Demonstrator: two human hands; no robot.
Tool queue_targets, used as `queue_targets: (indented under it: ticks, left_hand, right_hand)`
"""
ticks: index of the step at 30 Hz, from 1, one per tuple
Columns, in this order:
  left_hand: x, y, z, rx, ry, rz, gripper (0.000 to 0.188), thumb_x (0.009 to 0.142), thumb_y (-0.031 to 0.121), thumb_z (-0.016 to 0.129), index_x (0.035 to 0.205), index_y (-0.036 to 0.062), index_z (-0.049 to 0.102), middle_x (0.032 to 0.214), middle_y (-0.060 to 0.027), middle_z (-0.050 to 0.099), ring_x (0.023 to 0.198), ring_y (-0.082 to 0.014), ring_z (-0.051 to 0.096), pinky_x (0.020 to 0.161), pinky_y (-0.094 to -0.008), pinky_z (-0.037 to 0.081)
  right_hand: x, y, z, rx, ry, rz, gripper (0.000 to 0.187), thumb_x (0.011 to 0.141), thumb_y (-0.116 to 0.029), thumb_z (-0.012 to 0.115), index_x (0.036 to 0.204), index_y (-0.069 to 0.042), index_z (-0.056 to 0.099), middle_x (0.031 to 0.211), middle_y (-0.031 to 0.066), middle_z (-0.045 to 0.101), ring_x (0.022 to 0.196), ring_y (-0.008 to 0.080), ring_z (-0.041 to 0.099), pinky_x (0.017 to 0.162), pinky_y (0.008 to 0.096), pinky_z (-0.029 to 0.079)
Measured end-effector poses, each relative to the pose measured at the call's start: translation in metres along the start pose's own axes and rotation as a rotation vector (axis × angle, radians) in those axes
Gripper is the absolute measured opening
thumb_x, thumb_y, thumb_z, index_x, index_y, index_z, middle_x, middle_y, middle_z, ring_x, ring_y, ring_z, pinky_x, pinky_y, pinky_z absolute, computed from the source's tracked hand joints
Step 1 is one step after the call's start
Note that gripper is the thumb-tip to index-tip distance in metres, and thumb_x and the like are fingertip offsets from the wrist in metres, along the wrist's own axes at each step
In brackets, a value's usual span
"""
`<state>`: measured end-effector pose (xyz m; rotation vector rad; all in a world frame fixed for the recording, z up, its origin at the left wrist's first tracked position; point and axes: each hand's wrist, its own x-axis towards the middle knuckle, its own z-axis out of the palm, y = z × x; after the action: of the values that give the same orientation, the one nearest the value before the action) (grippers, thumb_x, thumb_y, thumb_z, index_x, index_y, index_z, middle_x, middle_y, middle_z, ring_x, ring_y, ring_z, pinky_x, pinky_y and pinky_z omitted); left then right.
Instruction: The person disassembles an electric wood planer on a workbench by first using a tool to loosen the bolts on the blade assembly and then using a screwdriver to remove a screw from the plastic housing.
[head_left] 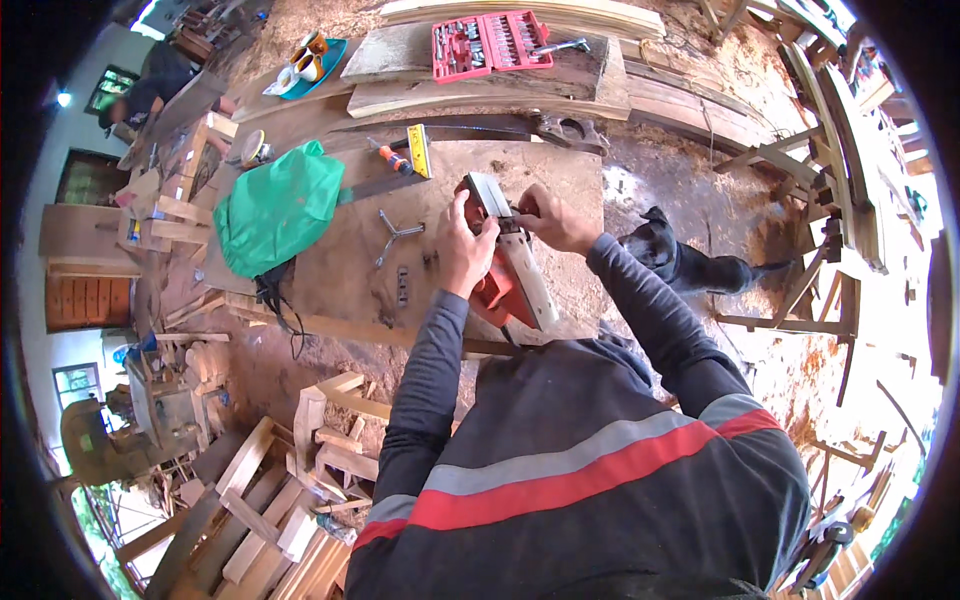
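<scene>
Planer (520, 272) sole-up on work surface (350, 270), fingers at cutter gap

Position: the red-bodied planer lies near the right edge of the surface, its tail toward the near edge and its front shoe toward the far edge. The pale sole appears to face upward.

Hands: the left hand (468, 245) grasps the planer's front left side, thumb and fingers set against the body. The right hand (555, 220) has its fingers curled in at the gap between the sole plates; whether they pinch a small part cannot be told.

Surroundings: a three-armed wrench (397, 234) lies around the middle of the surface, apart from both hands. A small slotted piece (403, 287) lies closer to the near edge. A green bag (280, 205) lies along the left edge.

Assessment: the step in hand is judged to be fitting or adjustment at the cutter. The next move would call for a firm left-hand hold, right fingertips clear of any blade edge and, should a fastener need turning, the wrench. Disconnection from power cannot be verified.
</scene>
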<state>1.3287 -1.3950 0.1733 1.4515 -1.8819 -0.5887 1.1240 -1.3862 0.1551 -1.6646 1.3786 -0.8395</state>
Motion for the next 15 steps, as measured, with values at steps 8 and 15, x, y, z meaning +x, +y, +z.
queue_targets:
  ticks: [8, 15]
  left_hand:
    - [0.011, -0.001, -0.017, 0.157, 0.016, 0.383, 0.049, 0.081, 0.020, 0.074, 0.127, 0.0101, 0.062, 0.137, -0.0240, 0.051, 0.125, -0.0416, 0.050, 0.106, -0.0500, 0.041]
    - [0.050, 0.046, -0.048, 0.500, -0.565, 0.410, 0.022, 0.078, 0.023, 0.076, 0.100, 0.0201, 0.079, 0.141, -0.0136, 0.052, 0.141, -0.0477, 0.032, 0.116, -0.0622, 0.021]
  right_hand:
    - [0.005, 0.039, 0.015, -0.098, 0.316, 0.240, 0.028, 0.089, -0.028, 0.066, 0.092, 0.001, 0.066, 0.096, 0.0257, 0.068, 0.091, 0.0422, 0.067, 0.078, 0.0469, 0.053]
    - [-0.022, 0.047, 0.034, -0.170, 0.520, 0.075, 0.029, 0.090, -0.020, 0.061, 0.113, -0.003, 0.065, 0.103, 0.0218, 0.064, 0.102, 0.0418, 0.061, 0.087, 0.0470, 0.052]
